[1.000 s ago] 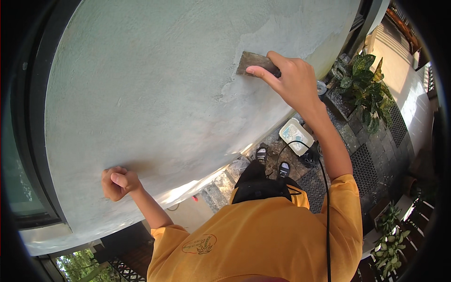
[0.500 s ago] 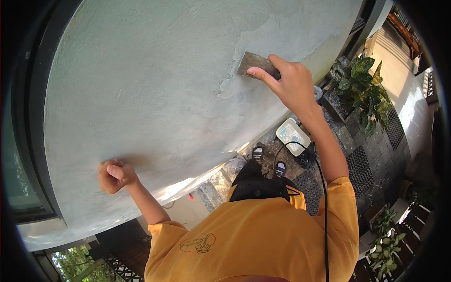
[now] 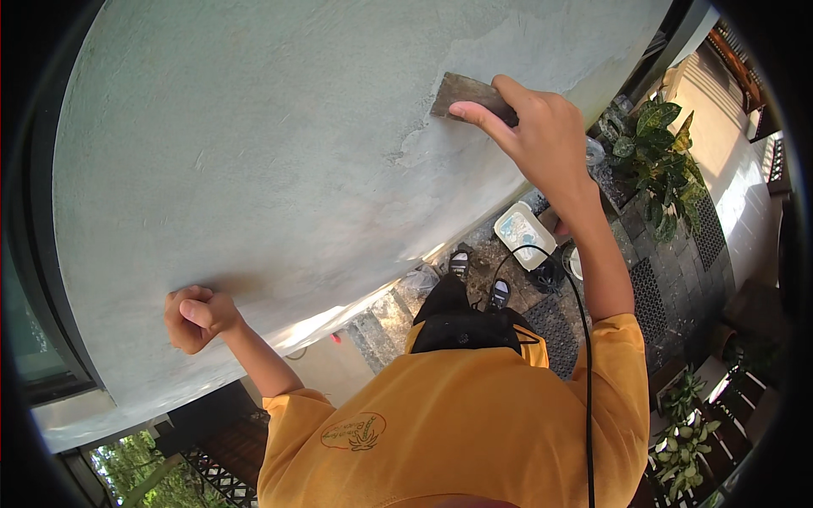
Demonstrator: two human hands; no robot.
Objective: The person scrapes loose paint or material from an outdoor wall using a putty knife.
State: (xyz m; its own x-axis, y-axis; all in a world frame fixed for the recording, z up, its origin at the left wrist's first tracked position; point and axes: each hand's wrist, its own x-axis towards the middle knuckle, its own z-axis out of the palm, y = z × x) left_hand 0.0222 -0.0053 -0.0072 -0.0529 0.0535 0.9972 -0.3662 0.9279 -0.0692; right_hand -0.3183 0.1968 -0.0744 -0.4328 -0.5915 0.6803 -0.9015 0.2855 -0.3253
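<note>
My right hand [image 3: 542,127] grips a flat, rectangular, grey-brown scraper [image 3: 471,95], thumb on its near face and fingers behind. The scraper's left edge lies at or very close to the pale grey-green wall [image 3: 279,152], beside the ragged border of a smoother skim-coated patch [image 3: 508,55]. Curled into a fist, my left hand [image 3: 200,317] is against or just off the wall's lower left, and nothing shows in it. Whether its knuckles touch the wall, I cannot tell.
On the paving by my feet stands a whitish tub [image 3: 523,235] with pale bluish residue. A black cable [image 3: 584,356] runs down over my shirt. A leafy plant [image 3: 660,152] grows at the right, and a dark window frame [image 3: 38,212] borders the wall's left.
My right hand and the scraper have shifted slightly up and to the right in view. The left fist appears a little further left; the whole view has shifted slightly too.
</note>
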